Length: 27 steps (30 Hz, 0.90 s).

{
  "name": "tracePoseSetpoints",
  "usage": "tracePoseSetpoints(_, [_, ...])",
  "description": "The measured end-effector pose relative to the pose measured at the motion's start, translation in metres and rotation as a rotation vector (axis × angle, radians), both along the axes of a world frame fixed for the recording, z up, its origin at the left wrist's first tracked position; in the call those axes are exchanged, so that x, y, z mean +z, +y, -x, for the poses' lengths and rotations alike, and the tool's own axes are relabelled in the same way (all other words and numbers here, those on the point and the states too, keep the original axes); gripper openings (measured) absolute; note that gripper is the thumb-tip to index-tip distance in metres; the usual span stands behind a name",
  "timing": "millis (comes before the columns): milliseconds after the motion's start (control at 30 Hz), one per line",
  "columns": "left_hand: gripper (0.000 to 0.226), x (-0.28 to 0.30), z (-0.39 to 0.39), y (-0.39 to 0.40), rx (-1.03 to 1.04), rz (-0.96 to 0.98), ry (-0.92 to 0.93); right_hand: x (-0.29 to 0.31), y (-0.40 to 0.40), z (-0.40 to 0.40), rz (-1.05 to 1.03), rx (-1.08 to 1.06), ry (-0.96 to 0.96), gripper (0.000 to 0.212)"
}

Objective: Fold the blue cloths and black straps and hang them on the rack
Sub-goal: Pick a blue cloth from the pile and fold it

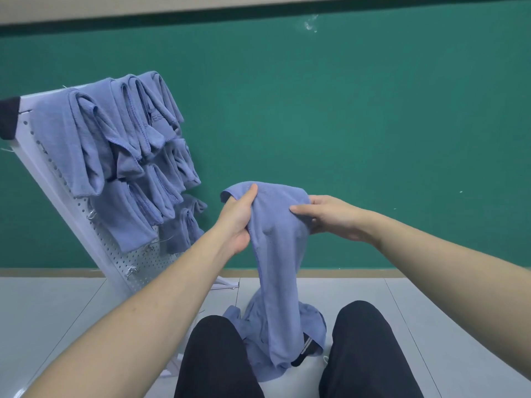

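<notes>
Green wall (pixel 344 110) fills most of view, matte, evenly lit. Pale beige band (pixel 143 8) runs along top edge above it. Tan baseboard strip (pixel 431 273) marks wall foot. Floor (pixel 459 326) light grey tile, thin dark seams, soft diffuse light, faint sheen.

Grey tiled floor (pixel 431 340), bearing a white perforated rack (pixel 94 239) tilted on its base at left; a heap of blue cloths (pixel 258 334) with a black strap (pixel 304 350) between the knees.
</notes>
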<state>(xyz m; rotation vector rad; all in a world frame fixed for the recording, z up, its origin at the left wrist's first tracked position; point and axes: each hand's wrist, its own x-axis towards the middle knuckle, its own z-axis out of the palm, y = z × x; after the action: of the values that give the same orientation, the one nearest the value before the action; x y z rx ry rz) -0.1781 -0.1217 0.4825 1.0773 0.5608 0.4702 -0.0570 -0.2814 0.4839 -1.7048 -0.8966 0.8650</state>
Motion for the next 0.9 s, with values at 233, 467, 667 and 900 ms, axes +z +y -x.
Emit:
tracePoseSetpoints(233, [0.024,-0.002,0.009,0.008,-0.008,0.041,0.126,0.004,0.009,0.004,-0.102,-0.235,-0.065,0.028])
tracePoseSetpoints(467, [0.037,-0.024,0.022,-0.003,-0.373,-0.052,0.003,0.002,0.016,0.003,-0.122,-0.369,0.097,0.039])
tracePoseSetpoints(667, [0.030,-0.037,0.012,-0.015,-0.287,-0.144,-0.058,0.008,0.012,0.005,-0.116,-0.448,0.238,0.037])
tracePoseSetpoints(900, [0.029,-0.018,0.006,-0.012,-0.247,0.031,-0.012,-0.005,0.000,0.003,-0.053,-0.225,0.297,0.052])
